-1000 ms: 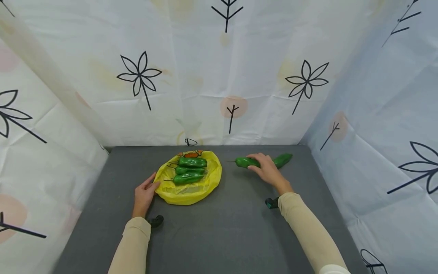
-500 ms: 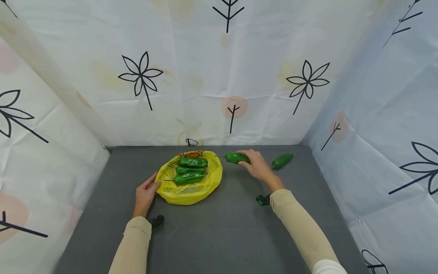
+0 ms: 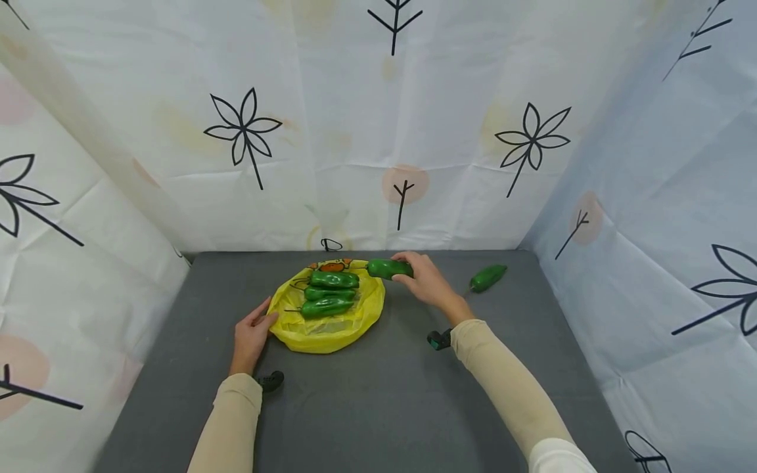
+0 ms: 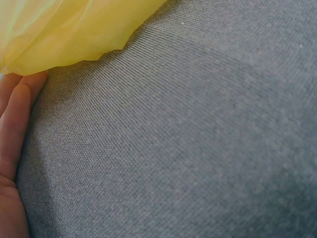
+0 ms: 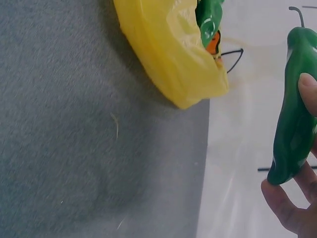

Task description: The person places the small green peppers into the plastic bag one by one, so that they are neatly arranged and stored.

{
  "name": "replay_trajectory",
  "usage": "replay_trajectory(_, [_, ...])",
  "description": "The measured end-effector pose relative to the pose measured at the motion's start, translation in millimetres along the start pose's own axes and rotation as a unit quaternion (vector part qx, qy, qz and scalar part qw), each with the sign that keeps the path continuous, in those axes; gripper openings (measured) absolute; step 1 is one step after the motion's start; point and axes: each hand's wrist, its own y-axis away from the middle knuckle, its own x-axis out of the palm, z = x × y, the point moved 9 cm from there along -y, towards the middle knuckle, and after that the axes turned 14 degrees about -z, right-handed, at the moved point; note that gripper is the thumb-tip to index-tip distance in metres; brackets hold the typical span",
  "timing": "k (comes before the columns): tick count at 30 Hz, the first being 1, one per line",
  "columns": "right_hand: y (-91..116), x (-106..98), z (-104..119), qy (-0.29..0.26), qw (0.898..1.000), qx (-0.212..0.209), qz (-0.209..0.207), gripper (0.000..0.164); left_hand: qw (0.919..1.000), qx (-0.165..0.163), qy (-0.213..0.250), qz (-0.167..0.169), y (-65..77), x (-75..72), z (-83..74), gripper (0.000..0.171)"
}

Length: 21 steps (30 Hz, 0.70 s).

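Note:
A yellow plastic bag (image 3: 322, 343) lies spread open like a shallow bowl on the grey table. Three green peppers (image 3: 327, 307) lie side by side in it. At the bag's left rim, my left hand (image 3: 251, 335) holds the edge between thumb and fingers; the left wrist view shows only fingertips (image 4: 20, 99) against the plastic, the grip partly hidden. My right hand (image 3: 428, 282) grips another green pepper (image 3: 387, 269), raised with its stem end over the bag's right rim. The right wrist view shows this pepper (image 5: 294, 109) between thumb and fingers.
One more green pepper (image 3: 488, 278) lies on the table (image 3: 378, 407) to the right of my right hand. White patterned cloth walls (image 3: 355, 131) stand behind and on both sides of the table.
My right hand has lifted its pepper away from the one beside it and carried it left to the bag's rim. My left hand stays at the bag.

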Motion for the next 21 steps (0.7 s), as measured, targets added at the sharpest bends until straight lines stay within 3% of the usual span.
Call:
replay_trajectory(9, [-8, 15, 25, 0.004, 0.999, -0.045, 0.020, 0.042, 1.0000, -0.005, -0.001, 0.007, 0.7, 0.2, -0.8, 0.053])
replay_trajectory(21, [-14, 33, 53, 0.051, 0.993, -0.091, 0.049, 0.042, 1.0000, -0.005, 0.008, 0.001, 2.7, -0.5, -2.5, 0.053])
